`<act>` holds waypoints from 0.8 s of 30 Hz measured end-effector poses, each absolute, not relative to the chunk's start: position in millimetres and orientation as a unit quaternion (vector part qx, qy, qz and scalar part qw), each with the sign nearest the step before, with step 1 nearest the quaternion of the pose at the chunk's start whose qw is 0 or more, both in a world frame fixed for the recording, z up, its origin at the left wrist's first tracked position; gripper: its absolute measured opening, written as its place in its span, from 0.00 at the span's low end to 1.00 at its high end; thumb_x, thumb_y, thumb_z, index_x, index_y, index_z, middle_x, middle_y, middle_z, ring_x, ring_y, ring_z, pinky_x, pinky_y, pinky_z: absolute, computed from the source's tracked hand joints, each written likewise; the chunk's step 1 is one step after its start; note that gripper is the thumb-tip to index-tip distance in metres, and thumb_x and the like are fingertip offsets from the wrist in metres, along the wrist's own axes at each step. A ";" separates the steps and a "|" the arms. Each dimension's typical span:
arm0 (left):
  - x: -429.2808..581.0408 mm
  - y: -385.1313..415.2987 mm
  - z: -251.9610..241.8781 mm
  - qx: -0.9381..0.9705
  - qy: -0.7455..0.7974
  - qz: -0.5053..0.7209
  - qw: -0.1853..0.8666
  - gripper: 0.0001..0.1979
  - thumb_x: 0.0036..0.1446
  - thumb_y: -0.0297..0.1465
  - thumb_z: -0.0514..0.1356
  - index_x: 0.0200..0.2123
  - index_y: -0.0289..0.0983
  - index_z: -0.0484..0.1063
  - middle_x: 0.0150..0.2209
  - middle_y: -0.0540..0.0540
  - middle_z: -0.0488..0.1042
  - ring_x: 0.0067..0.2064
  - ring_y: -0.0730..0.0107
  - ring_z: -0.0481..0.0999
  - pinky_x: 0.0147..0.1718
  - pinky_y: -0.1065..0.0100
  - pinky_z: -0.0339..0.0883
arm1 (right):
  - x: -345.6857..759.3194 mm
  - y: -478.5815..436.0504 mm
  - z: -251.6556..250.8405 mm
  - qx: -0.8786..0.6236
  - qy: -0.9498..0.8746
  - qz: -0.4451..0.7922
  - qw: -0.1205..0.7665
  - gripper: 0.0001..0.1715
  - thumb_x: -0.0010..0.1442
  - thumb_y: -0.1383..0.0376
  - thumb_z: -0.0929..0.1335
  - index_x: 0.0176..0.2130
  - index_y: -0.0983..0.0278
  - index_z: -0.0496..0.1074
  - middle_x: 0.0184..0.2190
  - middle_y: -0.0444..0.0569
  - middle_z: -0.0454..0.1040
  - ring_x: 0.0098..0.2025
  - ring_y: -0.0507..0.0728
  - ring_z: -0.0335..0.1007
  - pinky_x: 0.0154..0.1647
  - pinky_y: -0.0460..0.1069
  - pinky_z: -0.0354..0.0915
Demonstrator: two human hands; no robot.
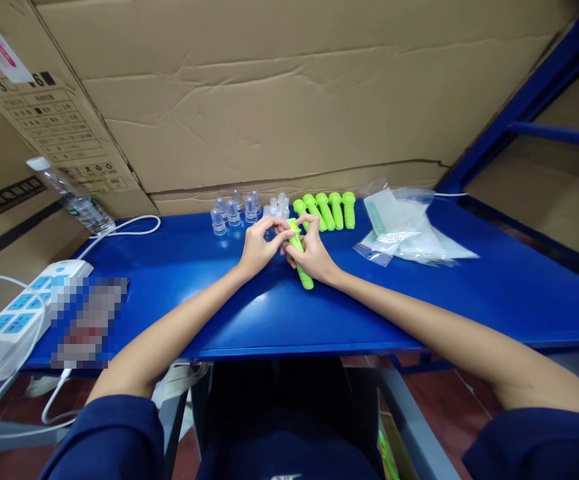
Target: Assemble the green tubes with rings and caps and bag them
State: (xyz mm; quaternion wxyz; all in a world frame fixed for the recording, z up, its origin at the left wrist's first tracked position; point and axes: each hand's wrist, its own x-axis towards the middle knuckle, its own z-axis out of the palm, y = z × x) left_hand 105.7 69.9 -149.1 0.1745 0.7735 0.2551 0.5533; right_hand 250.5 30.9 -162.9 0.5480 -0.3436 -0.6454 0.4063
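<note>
Right hand (319,259) grips a lime-green flashlight-shaped body (306,277) over the blue table (239,320). Left hand (259,248) curls at its upper end; whether it pinches anything cannot be told. Similar green bodies (337,213) lined up behind.

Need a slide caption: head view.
Right hand grips a green tube over a blue table; left hand at its upper end.

At my left, a white rectangular power strip with light-blue socket panels (24,300) lies beside a flat, pixelated object (92,320). A thin white cable (63,379) meets the object's near end. A clear, white-capped plastic bottle (77,201) and creased brown cardboard (279,113) face me.
</note>
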 end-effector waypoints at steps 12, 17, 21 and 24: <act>104.8 73.1 -155.4 0.774 0.252 0.562 0.147 0.11 0.60 0.39 0.66 0.37 0.36 0.74 0.35 0.47 0.76 0.37 0.70 0.74 0.38 0.68 0.68 | 251.7 33.6 -164.2 -0.368 -0.642 0.394 0.545 0.26 0.58 0.66 0.69 0.44 0.55 0.47 0.23 0.32 0.68 0.14 0.49 0.61 0.12 0.46 0.58; 103.6 72.2 -155.0 0.787 0.229 0.557 0.133 0.11 0.62 0.38 0.65 0.40 0.37 0.75 0.37 0.46 0.76 0.37 0.70 0.74 0.38 0.67 0.69 | 254.8 33.7 -163.5 -0.387 -0.649 0.376 0.536 0.26 0.58 0.65 0.69 0.45 0.55 0.49 0.22 0.33 0.67 0.13 0.50 0.60 0.11 0.46 0.57; 102.5 72.1 -154.0 0.794 0.230 0.547 0.133 0.11 0.62 0.39 0.64 0.41 0.36 0.75 0.38 0.46 0.77 0.38 0.70 0.74 0.38 0.67 0.69 | 257.2 33.5 -161.3 -0.394 -0.659 0.363 0.528 0.26 0.57 0.65 0.70 0.45 0.55 0.50 0.20 0.33 0.65 0.13 0.50 0.60 0.11 0.46 0.57; 102.1 72.6 -153.8 0.800 0.233 0.537 0.134 0.12 0.63 0.39 0.63 0.41 0.37 0.75 0.39 0.45 0.77 0.38 0.69 0.75 0.39 0.66 0.69 | 257.8 33.4 -160.3 -0.400 -0.666 0.352 0.522 0.25 0.57 0.65 0.70 0.45 0.55 0.50 0.19 0.33 0.65 0.13 0.51 0.61 0.11 0.46 0.57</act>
